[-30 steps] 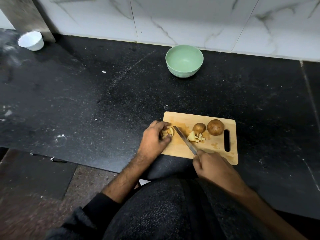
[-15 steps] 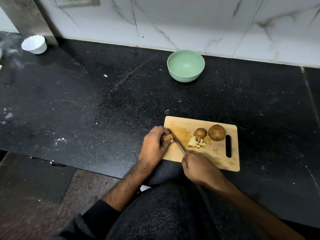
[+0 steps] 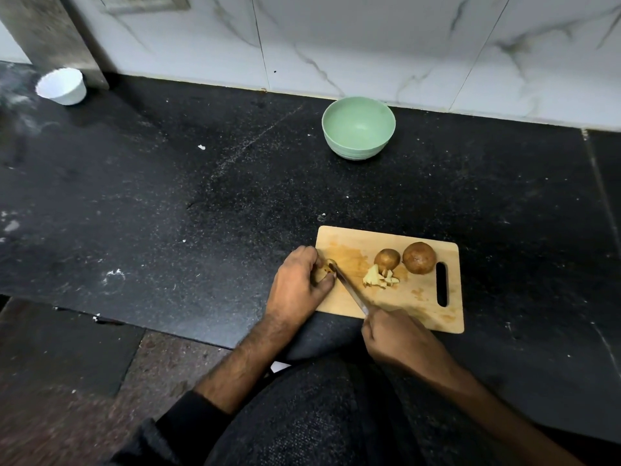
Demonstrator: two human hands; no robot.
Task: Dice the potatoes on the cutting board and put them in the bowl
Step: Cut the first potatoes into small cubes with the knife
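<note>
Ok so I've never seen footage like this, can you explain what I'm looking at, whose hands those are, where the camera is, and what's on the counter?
There is no machine here. A person wears a camera on the head, looking forward and down, so the two arms at the bottom are their own. The left hand holds a potato piece at the left end of a wooden cutting board. The right hand grips a knife, its blade angled toward that piece. On the board lie a small pile of cut bits and two brown potatoes. Farther back on the black counter stand a green bowl, which looks empty, and a small white cup.
</note>
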